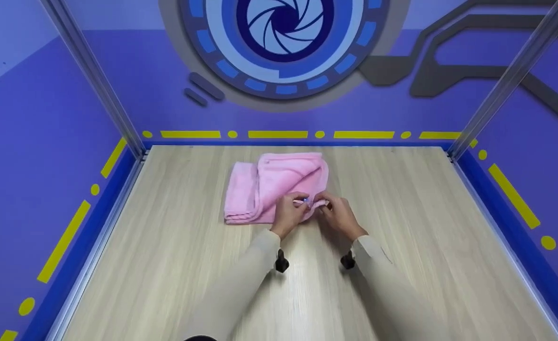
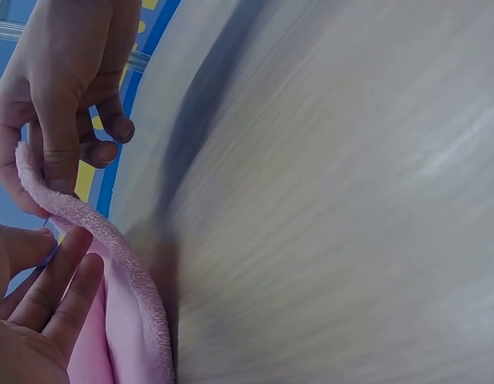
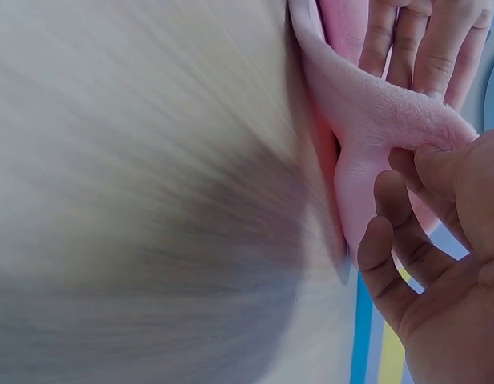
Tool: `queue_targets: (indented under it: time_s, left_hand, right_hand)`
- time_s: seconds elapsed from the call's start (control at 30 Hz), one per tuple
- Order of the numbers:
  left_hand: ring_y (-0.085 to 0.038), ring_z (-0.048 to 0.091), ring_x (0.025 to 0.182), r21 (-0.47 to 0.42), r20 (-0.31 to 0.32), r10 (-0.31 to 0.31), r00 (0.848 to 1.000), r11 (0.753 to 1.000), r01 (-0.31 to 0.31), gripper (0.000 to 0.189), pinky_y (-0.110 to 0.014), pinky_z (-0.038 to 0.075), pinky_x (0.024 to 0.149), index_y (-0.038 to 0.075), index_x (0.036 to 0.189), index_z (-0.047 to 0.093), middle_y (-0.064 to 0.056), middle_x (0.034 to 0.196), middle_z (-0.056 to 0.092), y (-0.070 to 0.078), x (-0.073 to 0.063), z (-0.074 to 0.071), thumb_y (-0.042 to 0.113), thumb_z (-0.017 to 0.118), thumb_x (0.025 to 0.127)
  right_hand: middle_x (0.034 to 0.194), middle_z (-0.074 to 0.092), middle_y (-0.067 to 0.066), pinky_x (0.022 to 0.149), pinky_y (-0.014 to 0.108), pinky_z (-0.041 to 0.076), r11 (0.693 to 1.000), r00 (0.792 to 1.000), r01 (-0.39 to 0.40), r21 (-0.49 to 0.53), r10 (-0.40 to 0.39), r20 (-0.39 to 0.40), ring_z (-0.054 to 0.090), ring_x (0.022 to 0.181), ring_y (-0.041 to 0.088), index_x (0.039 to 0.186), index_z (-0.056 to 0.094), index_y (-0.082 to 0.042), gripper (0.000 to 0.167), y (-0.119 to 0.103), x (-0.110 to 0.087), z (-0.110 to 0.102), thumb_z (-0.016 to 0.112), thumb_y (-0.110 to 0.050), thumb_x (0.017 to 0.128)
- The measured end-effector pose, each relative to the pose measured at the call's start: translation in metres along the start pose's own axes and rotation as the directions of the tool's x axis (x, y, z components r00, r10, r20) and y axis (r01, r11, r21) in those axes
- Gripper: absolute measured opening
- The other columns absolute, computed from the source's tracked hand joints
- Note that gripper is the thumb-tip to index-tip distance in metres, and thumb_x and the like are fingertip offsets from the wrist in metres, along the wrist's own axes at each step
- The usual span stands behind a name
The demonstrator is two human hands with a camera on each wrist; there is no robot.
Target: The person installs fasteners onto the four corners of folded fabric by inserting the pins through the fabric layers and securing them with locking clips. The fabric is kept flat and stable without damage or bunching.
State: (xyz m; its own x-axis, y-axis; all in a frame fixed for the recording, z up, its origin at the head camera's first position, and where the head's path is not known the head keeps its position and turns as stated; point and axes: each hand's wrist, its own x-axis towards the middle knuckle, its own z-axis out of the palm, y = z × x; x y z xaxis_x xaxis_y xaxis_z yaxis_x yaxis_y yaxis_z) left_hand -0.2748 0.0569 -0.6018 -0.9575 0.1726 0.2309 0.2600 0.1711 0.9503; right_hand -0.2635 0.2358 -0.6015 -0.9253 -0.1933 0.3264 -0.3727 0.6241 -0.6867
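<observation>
A pink plush cloth [image 1: 283,182], folded in layers, lies near the back of the table. Its near right corner is lifted off the tabletop. My right hand [image 1: 340,215] pinches the raised edge between thumb and forefinger; in the right wrist view the other fingers [image 3: 391,196] curve loosely beside it. Just to the left, my left hand [image 1: 289,213] pinches a small thin blue-and-whitish piece [image 1: 304,201] at the cloth's corner. It looks like a tag, though fingers hide most of it. In the left wrist view, the plush edge [image 2: 122,248] runs past both hands.
A light wood-grain table [image 1: 402,199] extends around the cloth. Blue-purple panels [image 1: 132,85] with yellow markings enclose its back and sides, and metal posts [image 1: 96,80] stand at the back corners. A black wrist-worn device [image 1: 281,262] sits by the left cuff.
</observation>
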Motion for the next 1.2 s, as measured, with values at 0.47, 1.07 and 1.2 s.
queue_targets:
  time_s: [0.47, 1.07, 1.2]
  left_hand:
    - [-0.025, 0.077, 0.083, 0.038, -0.003, 0.037, 0.999, 0.999, -0.037, 0.021, -0.024, 0.061, 0.072, -0.012, 0.109, 0.072, -0.02, 0.101, 0.076, -0.0034, -0.0025, -0.0008, -0.01, 0.07, 0.088]
    - [-0.027, 0.075, 0.091, 0.144, -0.003, 0.137, 0.991, 0.98, -0.135, 0.022, -0.024, 0.06, 0.081, -0.006, 0.11, 0.075, -0.018, 0.105, 0.074, -0.0011, -0.002, 0.0002, -0.009, 0.072, 0.088]
    - [-0.028, 0.076, 0.089, 0.148, -0.031, 0.167, 0.986, 0.976, -0.16, 0.031, -0.03, 0.061, 0.08, -0.005, 0.116, 0.072, -0.018, 0.103, 0.075, -0.0008, -0.0009, -0.0004, -0.009, 0.073, 0.086]
  right_hand:
    - [0.097, 0.073, 0.0, 0.072, 0.038, 0.055, 1.0, 1.0, 0.019, -0.018, -0.019, 0.017, 0.063, 0.083, 0.018, 0.1, 0.073, -0.012, 0.02, -0.0001, -0.0014, -0.0009, 0.07, 0.006, 0.092]
    - [0.101, 0.074, 0.001, 0.072, 0.037, 0.056, 0.998, 0.999, 0.052, -0.024, -0.052, 0.012, 0.065, 0.085, 0.017, 0.103, 0.073, -0.01, 0.019, -0.0007, -0.0022, -0.0017, 0.069, 0.005, 0.093]
    - [0.098, 0.074, 0.005, 0.068, 0.037, 0.055, 0.998, 0.999, 0.051, -0.048, -0.052, -0.012, 0.065, 0.079, 0.018, 0.117, 0.071, -0.01, 0.029, -0.002, -0.0023, -0.0025, 0.07, 0.005, 0.092]
